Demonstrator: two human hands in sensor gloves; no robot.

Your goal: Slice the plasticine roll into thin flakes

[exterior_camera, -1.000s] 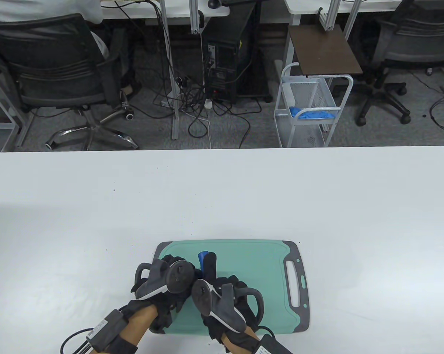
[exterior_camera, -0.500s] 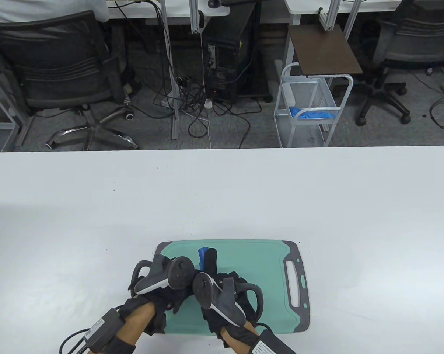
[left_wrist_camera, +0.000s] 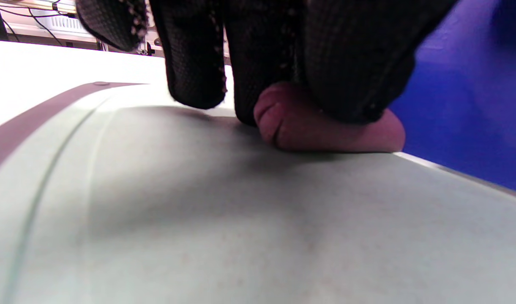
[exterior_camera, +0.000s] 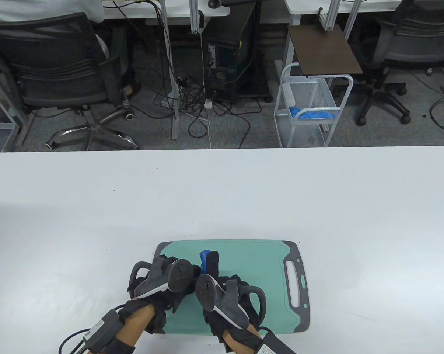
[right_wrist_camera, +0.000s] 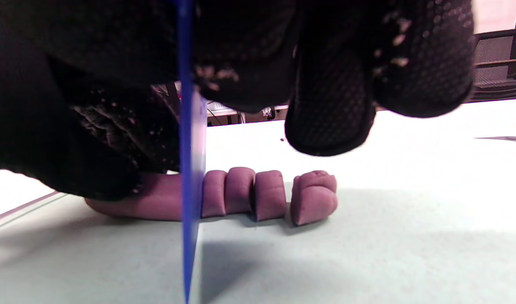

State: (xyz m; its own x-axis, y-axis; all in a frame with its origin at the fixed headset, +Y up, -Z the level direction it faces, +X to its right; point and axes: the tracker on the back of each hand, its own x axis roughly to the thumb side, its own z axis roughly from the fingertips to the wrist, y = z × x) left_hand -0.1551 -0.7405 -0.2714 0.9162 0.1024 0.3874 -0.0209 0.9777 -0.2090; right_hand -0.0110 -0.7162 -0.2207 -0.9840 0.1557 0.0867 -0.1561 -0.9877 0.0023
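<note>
At six o'clock on the worktop (exterior_camera: 222, 191) lies our board (exterior_camera: 258, 265), with the roll (right_wrist_camera: 156, 200) on it. Our left hand (exterior_camera: 163, 284) presses the uncut end down; our right hand (exterior_camera: 225, 295) grips the blade (right_wrist_camera: 190, 169), sunk through the roll. Four slices (right_wrist_camera: 268, 194) lie at its three o'clock; we judge roughly half remains.

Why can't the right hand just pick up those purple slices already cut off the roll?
It probably could: the cut slices lie uncovered on the cutting board, but the right hand is holding the blue blade.
</note>
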